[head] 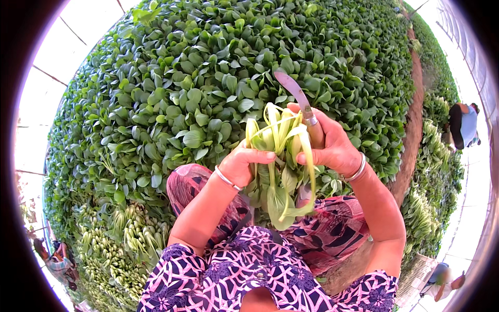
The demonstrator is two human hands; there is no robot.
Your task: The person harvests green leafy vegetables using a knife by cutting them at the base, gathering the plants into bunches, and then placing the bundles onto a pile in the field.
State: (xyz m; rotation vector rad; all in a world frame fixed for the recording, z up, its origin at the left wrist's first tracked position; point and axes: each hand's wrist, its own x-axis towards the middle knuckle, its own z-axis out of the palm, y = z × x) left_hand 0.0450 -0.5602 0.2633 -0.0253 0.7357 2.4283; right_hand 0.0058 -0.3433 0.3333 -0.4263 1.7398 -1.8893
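Note:
Both of my hands grip a bunch of leafy greens [278, 136], which look like bok choy, above my lap. Pale stalk ends point up and away from me, and the leaves hang down toward my knees. My left hand [249, 162] holds the bunch from the left, its thumb across the stalks. My right hand [331, 142] holds the other side and also keeps a curved-blade knife [294, 89] in its grasp. The knife's wooden handle lies against the palm, with the blade pointing up and left over the standing crop. Long yellowish stems droop over the front of the bunch.
A dense bed of growing greens [187, 85] spreads before me. Cut bunches [117, 249] lie in rows at lower left, more [429, 167] at right beyond a dirt path [415, 105]. A crate [415, 277] stands at lower right. Other people [466, 124] are at the edges.

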